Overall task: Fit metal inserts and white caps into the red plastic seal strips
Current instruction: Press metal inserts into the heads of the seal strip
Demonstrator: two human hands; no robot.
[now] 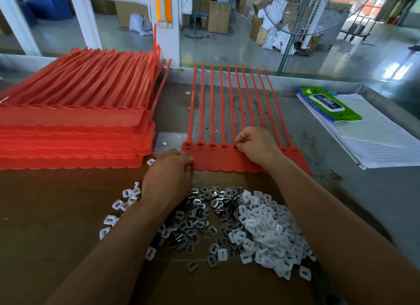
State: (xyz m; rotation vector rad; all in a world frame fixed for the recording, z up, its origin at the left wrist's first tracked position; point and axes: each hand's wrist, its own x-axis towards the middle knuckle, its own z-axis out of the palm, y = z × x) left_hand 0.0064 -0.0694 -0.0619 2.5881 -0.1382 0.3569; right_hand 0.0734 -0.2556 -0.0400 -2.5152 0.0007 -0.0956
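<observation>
A joined row of red seal strips point(218, 161) lies flat before me, tails pointing away. Several sockets on its left hold metal inserts. My left hand point(169, 175) pinches the row's lower left edge. My right hand point(255, 145) has curled fingertips at the fifth socket, pinching something small that I cannot make out. A heap of dark metal inserts point(195, 220) lies just in front of the row. White caps point(266, 232) are piled to the heap's right, and a few more lie scattered at the left.
A tall stack of red seal strip rows point(75, 127) fills the left of the brown table. A green wipes pack point(329, 104) rests on lined white paper point(375, 141) at the right. Beyond the table stand a white railing and a fan.
</observation>
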